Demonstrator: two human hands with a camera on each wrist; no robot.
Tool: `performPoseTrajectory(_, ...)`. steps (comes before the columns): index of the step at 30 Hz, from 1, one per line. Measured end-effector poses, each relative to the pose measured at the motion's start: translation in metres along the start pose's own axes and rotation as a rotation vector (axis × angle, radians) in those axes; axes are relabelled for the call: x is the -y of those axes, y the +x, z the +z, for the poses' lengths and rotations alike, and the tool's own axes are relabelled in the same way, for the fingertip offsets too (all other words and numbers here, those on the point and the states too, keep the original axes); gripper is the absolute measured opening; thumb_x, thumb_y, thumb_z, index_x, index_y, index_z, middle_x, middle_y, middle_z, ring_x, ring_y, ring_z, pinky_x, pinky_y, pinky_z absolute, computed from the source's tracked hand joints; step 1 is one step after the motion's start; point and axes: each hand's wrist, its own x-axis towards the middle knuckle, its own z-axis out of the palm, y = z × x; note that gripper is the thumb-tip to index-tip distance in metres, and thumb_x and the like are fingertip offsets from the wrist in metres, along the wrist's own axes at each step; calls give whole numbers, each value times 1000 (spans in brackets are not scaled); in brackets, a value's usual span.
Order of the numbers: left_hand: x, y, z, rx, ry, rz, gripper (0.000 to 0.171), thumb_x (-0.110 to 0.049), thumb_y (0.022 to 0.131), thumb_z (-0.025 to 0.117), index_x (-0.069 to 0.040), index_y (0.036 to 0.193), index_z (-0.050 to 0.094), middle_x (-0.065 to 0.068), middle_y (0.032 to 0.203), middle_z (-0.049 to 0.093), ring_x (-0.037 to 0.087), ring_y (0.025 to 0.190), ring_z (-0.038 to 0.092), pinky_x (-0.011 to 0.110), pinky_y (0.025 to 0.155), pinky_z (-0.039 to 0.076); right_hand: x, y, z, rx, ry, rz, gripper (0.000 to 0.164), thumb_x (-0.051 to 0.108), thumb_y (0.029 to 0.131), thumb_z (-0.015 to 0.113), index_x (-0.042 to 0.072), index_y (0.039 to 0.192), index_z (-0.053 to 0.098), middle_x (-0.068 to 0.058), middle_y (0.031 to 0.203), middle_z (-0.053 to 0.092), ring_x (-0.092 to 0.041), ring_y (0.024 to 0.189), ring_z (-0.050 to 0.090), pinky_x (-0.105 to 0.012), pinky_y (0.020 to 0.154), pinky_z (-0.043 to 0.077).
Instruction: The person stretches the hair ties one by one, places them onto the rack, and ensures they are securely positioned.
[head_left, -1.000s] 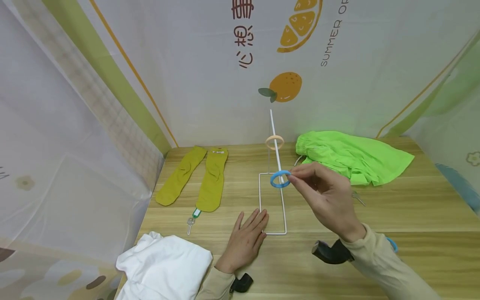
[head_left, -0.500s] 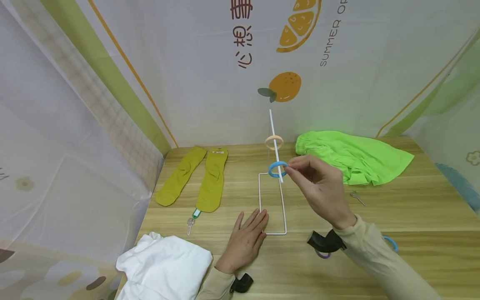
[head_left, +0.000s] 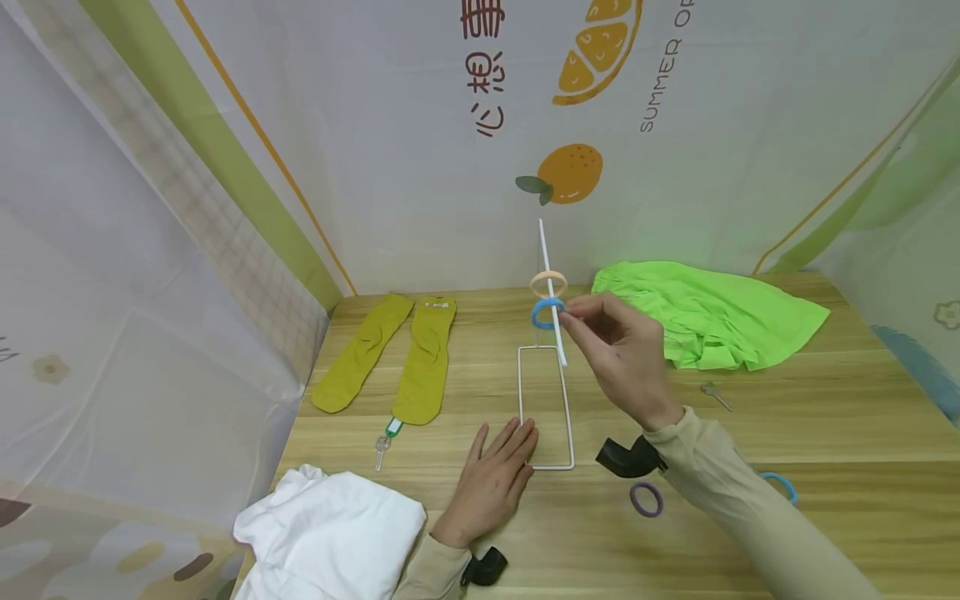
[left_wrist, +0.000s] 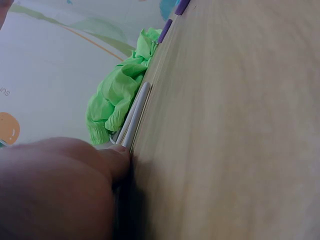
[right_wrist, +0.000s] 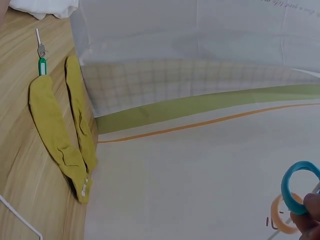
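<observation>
My right hand (head_left: 626, 354) pinches a blue ring (head_left: 536, 315) between thumb and fingertips. The ring encircles the slanted white rod (head_left: 544, 246) of a wire stand. Just beyond it, a pale orange ring (head_left: 533, 285) hangs on the same rod. In the right wrist view the blue ring (right_wrist: 286, 187) overlaps the orange ring (right_wrist: 275, 212), and only part of the hand shows. My left hand (head_left: 491, 479) lies with fingers straight over the left side of the stand's rectangular wire base (head_left: 567, 417), holding it against the wooden table.
Mustard socks (head_left: 423, 358) and a tagged key (head_left: 382, 450) lie left, behind a white cloth (head_left: 330, 533). Right of the stand are bright green shorts (head_left: 712, 317), a loose key (head_left: 716, 396), a purple ring (head_left: 633, 500) and another blue ring (head_left: 783, 483), partly behind the right sleeve.
My right hand has moved away from me with the blue ring, passing it over the rod's near end and along toward the orange ring. The purple ring has come into view. My left hand stays put.
</observation>
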Motion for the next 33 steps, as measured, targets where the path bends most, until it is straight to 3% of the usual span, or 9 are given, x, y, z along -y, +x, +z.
performPoseTrajectory(16, 1, -1, 3, 3, 2, 3, 49, -28, 106, 55, -12, 153, 51, 2, 161, 46, 23, 151, 40, 58, 120, 29, -9, 2, -1, -32, -1, 45, 9, -9, 90, 72, -9, 98, 69, -19, 93, 74, -4, 70, 63, -14, 61, 50)
performPoseTrajectory(26, 1, 0, 2, -7, 11, 11, 50, -27, 105, 57, -11, 152, 51, 3, 160, 47, 24, 150, 41, 59, 120, 29, -5, -15, -16, -23, 30, 47, 12, -14, 89, 69, -6, 98, 71, -22, 99, 75, -5, 81, 70, -13, 64, 51)
performPoseTrajectory(29, 1, 0, 2, 1, -2, 6, 50, -27, 106, 56, -11, 153, 51, 3, 161, 46, 24, 151, 40, 59, 120, 29, -11, -25, -29, -2, -55, 67, 13, -14, 87, 72, -4, 95, 72, -19, 92, 75, -3, 74, 67, -12, 61, 49)
performPoseTrajectory(33, 1, 0, 1, 18, -15, 0, 50, -28, 107, 54, -11, 154, 49, 3, 162, 44, 24, 152, 38, 60, 121, 27, -32, -45, -57, 88, -325, 113, 13, -8, 83, 79, 3, 86, 73, -5, 71, 71, 2, 58, 56, -12, 54, 45)
